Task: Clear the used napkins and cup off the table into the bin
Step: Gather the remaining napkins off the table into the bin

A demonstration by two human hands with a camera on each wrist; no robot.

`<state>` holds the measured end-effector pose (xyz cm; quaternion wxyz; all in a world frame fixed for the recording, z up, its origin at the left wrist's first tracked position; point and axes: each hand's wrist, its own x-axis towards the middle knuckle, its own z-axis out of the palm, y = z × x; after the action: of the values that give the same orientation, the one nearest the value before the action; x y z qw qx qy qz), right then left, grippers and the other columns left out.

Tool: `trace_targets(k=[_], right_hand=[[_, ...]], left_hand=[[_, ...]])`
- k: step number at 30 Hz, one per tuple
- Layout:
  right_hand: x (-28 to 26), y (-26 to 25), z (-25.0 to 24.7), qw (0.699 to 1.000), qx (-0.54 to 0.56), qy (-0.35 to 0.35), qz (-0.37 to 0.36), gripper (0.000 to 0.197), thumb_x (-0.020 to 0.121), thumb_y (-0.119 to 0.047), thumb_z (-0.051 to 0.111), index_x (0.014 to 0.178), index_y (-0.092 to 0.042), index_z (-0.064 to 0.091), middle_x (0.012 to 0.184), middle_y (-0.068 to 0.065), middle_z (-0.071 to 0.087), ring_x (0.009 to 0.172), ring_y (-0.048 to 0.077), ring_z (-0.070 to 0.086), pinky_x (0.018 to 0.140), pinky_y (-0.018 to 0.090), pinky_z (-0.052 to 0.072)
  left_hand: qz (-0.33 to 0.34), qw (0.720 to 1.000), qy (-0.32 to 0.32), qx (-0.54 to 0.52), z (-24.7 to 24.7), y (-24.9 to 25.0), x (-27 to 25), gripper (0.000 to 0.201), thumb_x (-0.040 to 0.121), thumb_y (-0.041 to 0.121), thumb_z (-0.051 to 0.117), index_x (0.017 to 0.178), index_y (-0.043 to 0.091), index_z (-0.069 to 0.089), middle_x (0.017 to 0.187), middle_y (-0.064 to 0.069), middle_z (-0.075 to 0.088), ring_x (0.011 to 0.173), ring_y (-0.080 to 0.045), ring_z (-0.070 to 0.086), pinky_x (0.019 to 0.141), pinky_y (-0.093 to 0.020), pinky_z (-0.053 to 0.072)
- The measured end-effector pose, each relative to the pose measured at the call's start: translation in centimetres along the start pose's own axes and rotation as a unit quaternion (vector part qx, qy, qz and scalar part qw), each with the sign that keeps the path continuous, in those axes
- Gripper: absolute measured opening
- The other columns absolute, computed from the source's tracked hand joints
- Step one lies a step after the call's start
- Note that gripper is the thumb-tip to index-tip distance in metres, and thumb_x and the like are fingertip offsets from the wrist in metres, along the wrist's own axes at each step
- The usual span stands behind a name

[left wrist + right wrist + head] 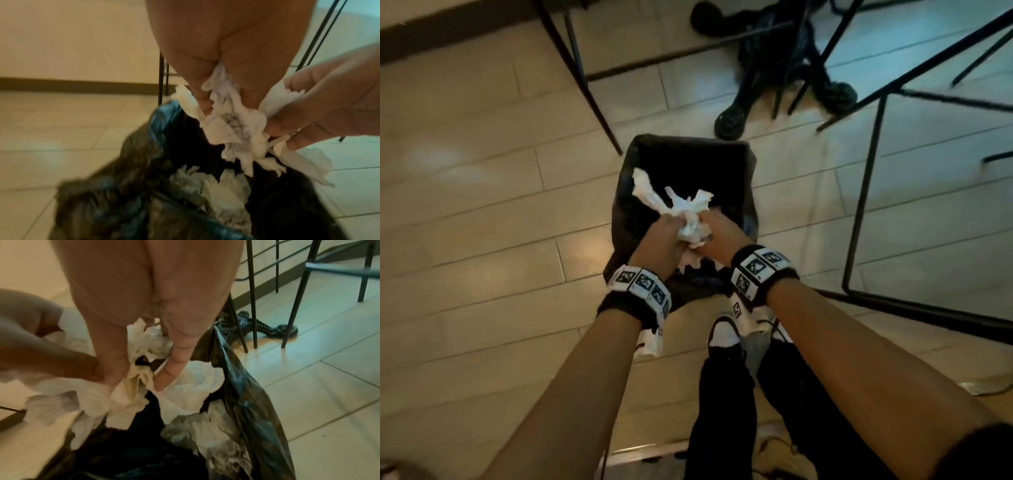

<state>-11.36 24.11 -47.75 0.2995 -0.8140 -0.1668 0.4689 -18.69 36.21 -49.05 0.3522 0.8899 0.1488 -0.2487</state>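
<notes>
A wad of crumpled napkins (690, 219) is being gripped by both the left hand (659, 240) and right hand (722, 233) above the black-lined bin (743, 161).

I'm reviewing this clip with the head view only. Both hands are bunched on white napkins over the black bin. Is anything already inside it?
Observer: Yes. The left wrist view shows crumpled napkins already in the bin, lying below the held wad.
Operator: Which fingers of the right hand hold the wad?
Observer: The right wrist view shows the right hand with its thumb and fingers curled into the paper, pinching it.
Operator: Is the cup in there too?
Observer: No view shows a cup; much of the bin interior is dark.
</notes>
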Motion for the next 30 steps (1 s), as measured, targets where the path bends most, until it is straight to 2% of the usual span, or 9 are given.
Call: trace_targets(k=[3, 8, 11, 18, 21, 23, 25, 28, 30], right_hand=[[3.1, 2.6, 1.7, 1.000, -0.012, -0.009, 0.007, 0.057, 0.075, -0.016, 0.074, 0.125, -0.005, 0.048, 0.130, 0.021, 0.051, 0.120, 0.036, 0.050, 0.102, 0.045, 0.043], [3.1, 3.2, 1.5, 0.994, -0.072, -0.081, 0.014, 0.064, 0.089, -0.009, 0.056, 0.144, -0.016, 0.025, 0.148, 0.021, 0.031, 0.122, 0.037, 0.048, 0.097, 0.038, 0.042], [0.0, 1.3, 0.0, 0.992, -0.084, -0.092, 0.023, 0.053, 0.095, -0.004, 0.043, 0.144, -0.016, 0.027, 0.141, 0.022, 0.043, 0.119, 0.038, 0.050, 0.095, 0.038, 0.043], [-18.8, -7.3, -8.4, 0.991, 0.095, -0.093, -0.017, 0.036, 0.089, -0.003, 0.051, 0.125, -0.006, 0.052, 0.126, 0.021, 0.058, 0.114, 0.034, 0.055, 0.097, 0.046, 0.047], [-29.2, -9.5, -15.2, 0.981, 0.178, -0.068, -0.041, 0.036, 0.090, -0.005, 0.051, 0.125, -0.015, 0.053, 0.130, 0.011, 0.054, 0.112, 0.017, 0.053, 0.094, 0.025, 0.045], [-36.4, -9.4, -20.4, 0.976, 0.212, -0.003, -0.045, 0.035, 0.091, -0.012, 0.054, 0.123, -0.027, 0.054, 0.123, 0.004, 0.054, 0.107, 0.010, 0.053, 0.084, 0.011, 0.041], [-42.1, -7.6, -25.5, 0.964, 0.218, 0.144, -0.058, 0.033, 0.087, -0.018, 0.061, 0.113, -0.036, 0.056, 0.117, -0.004, 0.057, 0.101, 0.005, 0.055, 0.080, 0.009, 0.042], [-46.6, -2.1, -32.5, 0.915, 0.130, 0.383, -0.011, 0.045, 0.075, -0.032, 0.067, 0.116, -0.039, 0.051, 0.127, -0.006, 0.053, 0.112, 0.001, 0.049, 0.091, 0.022, 0.044], [-46.1, 1.4, -36.7, 0.907, 0.033, 0.410, 0.088, 0.074, 0.068, -0.039, 0.074, 0.133, -0.041, 0.037, 0.150, 0.004, 0.032, 0.136, 0.021, 0.030, 0.107, 0.044, 0.034]], left_hand=[[-0.014, 1.000, -0.017, 0.022, 2.2, -2.9, 2.2, 0.040, 0.085, 0.019, 0.048, 0.124, 0.015, 0.049, 0.126, -0.018, 0.053, 0.119, -0.036, 0.048, 0.102, -0.049, 0.039], [-0.043, 0.997, -0.027, 0.054, 2.6, -3.7, 1.6, 0.061, 0.087, 0.025, 0.056, 0.141, 0.021, 0.026, 0.155, -0.014, 0.013, 0.143, -0.033, 0.011, 0.111, -0.050, 0.024], [-0.039, 0.997, -0.039, 0.057, 0.9, -1.4, -0.8, 0.063, 0.087, 0.024, 0.057, 0.142, 0.026, 0.025, 0.157, -0.011, 0.009, 0.144, -0.031, 0.007, 0.111, -0.047, 0.026], [0.003, 1.000, -0.008, 0.025, -6.0, 11.6, -10.9, 0.047, 0.086, 0.021, 0.059, 0.131, 0.016, 0.045, 0.145, -0.011, 0.034, 0.136, -0.028, 0.029, 0.110, -0.035, 0.024], [0.063, 0.997, 0.035, 0.041, -9.8, 19.4, -13.2, 0.033, 0.084, 0.021, 0.062, 0.116, 0.014, 0.057, 0.134, -0.012, 0.046, 0.128, -0.027, 0.037, 0.106, -0.036, 0.028], [0.125, 0.989, 0.074, 0.026, -12.1, 25.9, -13.7, 0.025, 0.084, 0.021, 0.061, 0.109, 0.020, 0.060, 0.129, -0.007, 0.051, 0.125, -0.019, 0.038, 0.104, -0.032, 0.027], [0.196, 0.976, 0.095, 0.024, -13.9, 32.9, -13.3, 0.024, 0.085, 0.028, 0.057, 0.109, 0.022, 0.059, 0.126, -0.005, 0.053, 0.122, -0.016, 0.039, 0.104, -0.032, 0.029], [0.309, 0.944, 0.093, 0.071, -14.4, 42.9, -11.4, 0.043, 0.081, 0.042, 0.049, 0.117, 0.021, 0.055, 0.128, -0.009, 0.049, 0.122, -0.016, 0.034, 0.103, -0.034, 0.030], [0.342, 0.929, 0.057, 0.128, -13.4, 48.4, -9.6, 0.053, 0.079, 0.043, 0.056, 0.129, 0.029, 0.043, 0.141, -0.008, 0.037, 0.132, -0.021, 0.026, 0.110, -0.040, 0.024]])
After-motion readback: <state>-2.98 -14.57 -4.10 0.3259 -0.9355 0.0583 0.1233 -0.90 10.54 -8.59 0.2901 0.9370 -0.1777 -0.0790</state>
